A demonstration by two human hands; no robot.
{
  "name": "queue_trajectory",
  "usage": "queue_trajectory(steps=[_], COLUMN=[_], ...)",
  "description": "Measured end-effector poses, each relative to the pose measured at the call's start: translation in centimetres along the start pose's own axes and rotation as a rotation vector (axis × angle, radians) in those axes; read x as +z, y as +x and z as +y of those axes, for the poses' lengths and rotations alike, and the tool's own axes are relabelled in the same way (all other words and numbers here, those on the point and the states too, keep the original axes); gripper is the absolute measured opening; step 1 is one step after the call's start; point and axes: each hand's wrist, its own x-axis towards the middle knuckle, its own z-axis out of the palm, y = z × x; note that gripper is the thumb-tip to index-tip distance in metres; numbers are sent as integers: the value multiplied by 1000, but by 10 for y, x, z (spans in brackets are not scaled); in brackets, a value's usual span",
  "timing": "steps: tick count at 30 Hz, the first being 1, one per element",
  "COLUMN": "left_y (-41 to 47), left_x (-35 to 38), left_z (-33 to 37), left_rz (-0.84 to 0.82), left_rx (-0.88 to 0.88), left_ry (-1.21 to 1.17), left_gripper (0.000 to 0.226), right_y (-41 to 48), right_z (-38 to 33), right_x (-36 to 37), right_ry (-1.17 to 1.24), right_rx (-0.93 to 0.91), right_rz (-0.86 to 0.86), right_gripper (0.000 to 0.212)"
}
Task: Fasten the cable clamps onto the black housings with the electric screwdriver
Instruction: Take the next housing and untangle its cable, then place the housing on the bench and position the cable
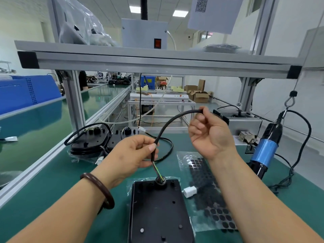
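Note:
A flat black housing [157, 207] lies on the green mat in front of me, on a clear plastic bag. Thin coloured wires rise from its round grommet [161, 180] into a black cable [168, 122]. My left hand [129, 153] pinches the cable just above the wires. My right hand [208, 132] grips the same cable higher up, so it arcs between the hands. A white connector [189, 191] lies right of the housing. The blue and black electric screwdriver [264, 151] hangs from a hook at the right, untouched.
Two more black housings [91, 139] with looped cables lie at the back left. A sheet of black round pads [208, 195] lies right of the near housing. A grey metal box [243, 123] and a small metal fixture [247, 136] stand at the back right, under an aluminium shelf frame [157, 62].

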Motion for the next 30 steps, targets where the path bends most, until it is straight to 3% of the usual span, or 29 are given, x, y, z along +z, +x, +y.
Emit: queue_trajectory(steps=[2, 5, 8, 11, 17, 23, 24, 25, 26, 27, 28, 30], left_y=[2, 9, 16, 20, 22, 29, 28, 27, 26, 23, 21, 17], left_x=[3, 13, 18, 9, -17, -34, -35, -36, -36, -34, -31, -13], left_z=[10, 38, 55, 55, 28, 7, 5, 1, -3, -5, -4, 8], left_rz=[25, 84, 170, 295, 367, 703, 769, 824, 857, 860, 809, 548], left_rx=[75, 266, 403, 443, 312, -59, -87, -68, 0, 131, 333, 578], left_ry=[57, 61, 253, 353, 98, -370, -333, -142, 193, 572, 885, 1163], left_gripper=[27, 50, 35, 14, 9, 20, 20, 14, 13, 27, 39, 46], right_y=[-2, -3, -4, -3, 4, 4, 4, 3, 2, 2, 2, 1], right_z=[5, 23, 35, 34, 30, 50, 51, 53, 56, 60, 63, 69], right_x=[5, 14, 18, 13, -10, -15, -15, -15, -15, -14, -13, -10], right_ry=[-102, -247, -206, -11, 171, 176, 160, 138, 114, 94, 81, 74], right_rx=[-5, -9, 34, 71, 74, 81, 82, 91, 104, 119, 134, 159], right_rz=[-47, -111, -110, -59, 127, 167, 166, 160, 148, 131, 110, 61], right_gripper=[9, 13, 15, 8, 24, 25, 25, 25, 24, 24, 24, 24])
